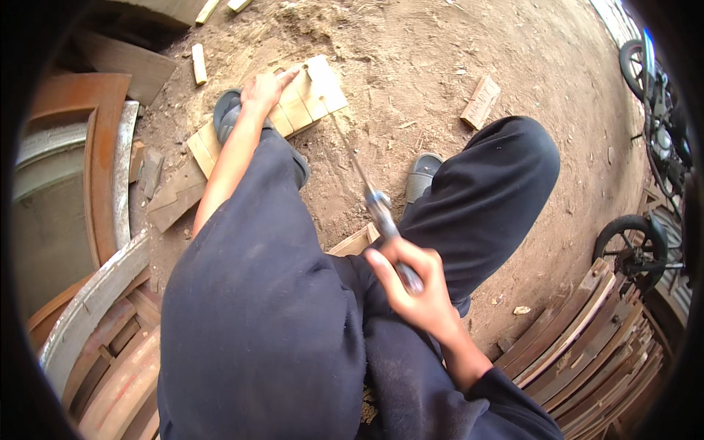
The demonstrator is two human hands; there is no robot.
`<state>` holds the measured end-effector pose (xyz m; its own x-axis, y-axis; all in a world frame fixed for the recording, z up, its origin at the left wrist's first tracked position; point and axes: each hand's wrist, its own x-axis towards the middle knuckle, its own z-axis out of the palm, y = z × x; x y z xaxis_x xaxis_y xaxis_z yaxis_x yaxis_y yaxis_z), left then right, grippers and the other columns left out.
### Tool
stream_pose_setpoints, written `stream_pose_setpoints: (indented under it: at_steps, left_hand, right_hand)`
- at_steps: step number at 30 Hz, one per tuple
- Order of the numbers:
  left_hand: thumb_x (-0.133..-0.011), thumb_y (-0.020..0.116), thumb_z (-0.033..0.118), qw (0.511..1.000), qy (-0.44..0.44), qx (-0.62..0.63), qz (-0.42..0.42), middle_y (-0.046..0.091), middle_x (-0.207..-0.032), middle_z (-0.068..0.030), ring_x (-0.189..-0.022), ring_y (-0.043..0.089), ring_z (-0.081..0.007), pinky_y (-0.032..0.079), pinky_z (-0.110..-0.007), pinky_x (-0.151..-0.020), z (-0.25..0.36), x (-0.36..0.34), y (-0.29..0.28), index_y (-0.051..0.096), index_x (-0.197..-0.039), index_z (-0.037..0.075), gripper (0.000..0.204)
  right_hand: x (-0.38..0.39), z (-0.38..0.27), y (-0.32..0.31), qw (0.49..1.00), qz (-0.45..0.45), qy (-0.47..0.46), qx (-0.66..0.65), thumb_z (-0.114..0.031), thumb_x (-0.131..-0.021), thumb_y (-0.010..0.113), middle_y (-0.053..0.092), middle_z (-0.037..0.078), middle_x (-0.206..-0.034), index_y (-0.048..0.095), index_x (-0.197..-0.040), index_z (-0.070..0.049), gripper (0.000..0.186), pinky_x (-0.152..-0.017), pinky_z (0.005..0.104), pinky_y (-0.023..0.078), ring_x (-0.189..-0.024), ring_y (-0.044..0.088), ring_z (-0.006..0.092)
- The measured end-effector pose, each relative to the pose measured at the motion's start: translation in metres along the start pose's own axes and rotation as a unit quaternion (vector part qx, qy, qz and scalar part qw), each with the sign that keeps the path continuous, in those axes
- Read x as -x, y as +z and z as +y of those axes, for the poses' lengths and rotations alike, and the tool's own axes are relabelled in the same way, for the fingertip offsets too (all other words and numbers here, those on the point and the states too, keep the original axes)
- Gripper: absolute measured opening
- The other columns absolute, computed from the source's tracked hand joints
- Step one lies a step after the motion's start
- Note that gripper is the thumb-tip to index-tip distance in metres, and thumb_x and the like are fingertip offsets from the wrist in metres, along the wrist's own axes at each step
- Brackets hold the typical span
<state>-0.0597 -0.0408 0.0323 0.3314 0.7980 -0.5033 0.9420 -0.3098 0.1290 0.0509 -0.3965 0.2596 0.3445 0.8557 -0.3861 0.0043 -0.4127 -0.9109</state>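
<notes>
A pale wooden board [323,89] lies on the ground ahead, with several lines across its face and a notched far end. My left hand [265,91] presses down on it, fingers stretched toward the right end. On the board beside that hand rests my left foot in a grey slide sandal [228,110]. My right hand [417,280] is wrapped round the handle of a handsaw [378,209], between my knees. Its thin blade, seen nearly edge-on and slightly blurred, reaches up to the board's near right edge. Whether the teeth are inside a cut cannot be made out.
A short wood block [480,103] lies on the dirt at right, a small offcut [199,64] at upper left. Wooden frames [95,169] lean at left. Stacked curved planks [579,337] fill the lower right, near a motorcycle [660,139]. My right sandal [422,178] stands on the ground.
</notes>
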Motion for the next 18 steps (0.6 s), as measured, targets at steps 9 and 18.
stream_pose_setpoints:
  at_steps: [9, 18]
  left_hand:
    - [-0.082, 0.037, 0.081, 1.000, -0.023, -0.010, -0.007, 0.064, -0.120, -0.0205, -0.117, 0.057, -0.0374, 0.042, -0.048, -0.099, -0.006, -0.012, 0.014, 0.068, -0.114, 0.006, 0.087]
    - [-0.088, 0.036, 0.074, 1.000, 0.004, 0.024, 0.006, 0.065, -0.108, -0.0275, -0.108, 0.060, -0.0423, 0.046, -0.049, -0.093, 0.006, 0.002, 0.011, 0.069, -0.102, -0.004, 0.086]
  right_hand:
    - [-0.071, 0.019, 0.037, 0.998, 0.024, -0.052, 0.017, -0.017, -0.094, 0.063, 0.039, 0.000, -0.057, 0.050, -0.069, -0.001, 0.032, -0.050, 0.0265, 0.030, -0.058, 0.035, 0.0047]
    - [-0.096, 0.022, 0.038, 0.999, 0.025, -0.025, 0.018, -0.016, -0.094, 0.062, 0.048, 0.005, -0.061, 0.052, -0.074, 0.001, 0.028, -0.054, 0.0285, 0.037, -0.058, 0.042, 0.0078]
